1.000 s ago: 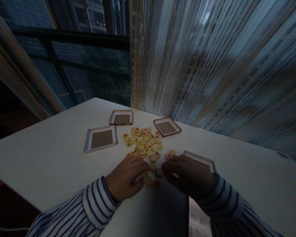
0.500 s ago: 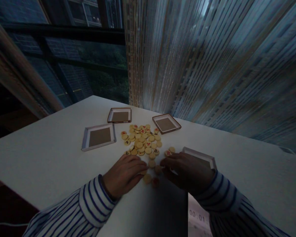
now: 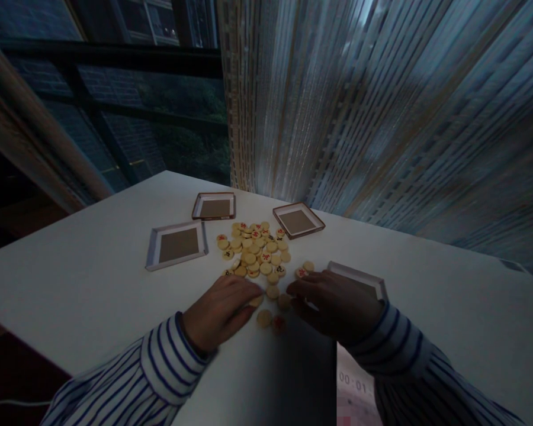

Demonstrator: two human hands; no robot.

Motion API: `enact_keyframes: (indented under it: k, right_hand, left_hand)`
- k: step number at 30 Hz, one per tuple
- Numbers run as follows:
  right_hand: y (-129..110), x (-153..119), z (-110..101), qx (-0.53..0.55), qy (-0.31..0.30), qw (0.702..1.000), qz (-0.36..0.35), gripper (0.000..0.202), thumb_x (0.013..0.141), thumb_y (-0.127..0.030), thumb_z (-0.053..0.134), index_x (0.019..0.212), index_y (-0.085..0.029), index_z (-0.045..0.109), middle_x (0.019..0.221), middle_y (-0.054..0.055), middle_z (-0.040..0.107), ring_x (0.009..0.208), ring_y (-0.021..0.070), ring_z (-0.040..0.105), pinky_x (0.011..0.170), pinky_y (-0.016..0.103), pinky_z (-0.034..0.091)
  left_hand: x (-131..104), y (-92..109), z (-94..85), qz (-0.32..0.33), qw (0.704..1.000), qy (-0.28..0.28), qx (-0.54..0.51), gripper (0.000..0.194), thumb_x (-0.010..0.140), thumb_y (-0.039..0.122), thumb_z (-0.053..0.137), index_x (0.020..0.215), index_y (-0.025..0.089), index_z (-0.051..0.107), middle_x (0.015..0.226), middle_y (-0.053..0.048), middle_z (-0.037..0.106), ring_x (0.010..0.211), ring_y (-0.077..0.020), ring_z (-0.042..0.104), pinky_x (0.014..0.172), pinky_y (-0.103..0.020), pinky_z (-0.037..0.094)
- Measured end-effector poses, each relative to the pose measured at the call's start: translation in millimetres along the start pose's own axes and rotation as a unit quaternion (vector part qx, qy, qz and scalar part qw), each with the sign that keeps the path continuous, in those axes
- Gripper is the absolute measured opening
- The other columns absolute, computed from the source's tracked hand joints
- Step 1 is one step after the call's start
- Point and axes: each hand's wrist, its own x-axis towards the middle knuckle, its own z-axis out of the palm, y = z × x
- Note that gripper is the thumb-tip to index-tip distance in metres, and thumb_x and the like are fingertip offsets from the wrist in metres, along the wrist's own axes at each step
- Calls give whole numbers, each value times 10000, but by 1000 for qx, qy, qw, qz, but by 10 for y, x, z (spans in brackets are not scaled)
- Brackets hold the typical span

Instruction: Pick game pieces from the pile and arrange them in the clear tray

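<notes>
A heap of round, pale wooden Chinese chess pieces [image 3: 251, 258] lies mid-table, some showing red or black characters. My left hand [image 3: 222, 307] is at the near left of the heap, with a Chinese chess piece [image 3: 255, 301] pinched between thumb and fingers. Opposite it, my right hand [image 3: 337, 302] has its fingers curled together, fingertips by a plain loose piece [image 3: 285, 302]; shadow hides what they grip, if anything. Between and below the hands lie another plain piece [image 3: 264, 319] and one with a red mark [image 3: 279, 323]. Two pieces [image 3: 308, 266] lie just beyond my right fingers.
Shallow box trays stand around the heap: left [image 3: 149, 255], back left [image 3: 198, 205], back right [image 3: 298, 235] and right [image 3: 357, 271], the last partly behind my right hand. A lit screen [image 3: 355, 384] showing a timer sits beneath my right forearm. Curtain and window border the white table [image 3: 93, 254].
My left hand has lifted slightly, and the piece in its pinch now shows more clearly. The right hand has barely moved. The whole view has shifted a little.
</notes>
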Motion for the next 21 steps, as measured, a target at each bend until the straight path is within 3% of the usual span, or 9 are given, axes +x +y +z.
enact_keyframes:
  k: [14,21]
  right_hand:
    - [12,6,19,0,3,1000,-3,187,827,-204,462,915,-179,625,832,67,669,754,155,604,631,246,356]
    - [10,6,12,1,6,1000,-13,203,822,-189,464,934,-172,632,846,82,673,774,165,612,637,251,356]
  left_hand:
    - [44,69,-75,8,998,63,6,235,827,160,488,1060,156,509,941,-98,671,871,-174,620,760,-324,508]
    - [19,66,-67,-25,998,55,-27,265,821,171,502,1085,161,524,989,-105,662,912,-175,623,785,-316,524]
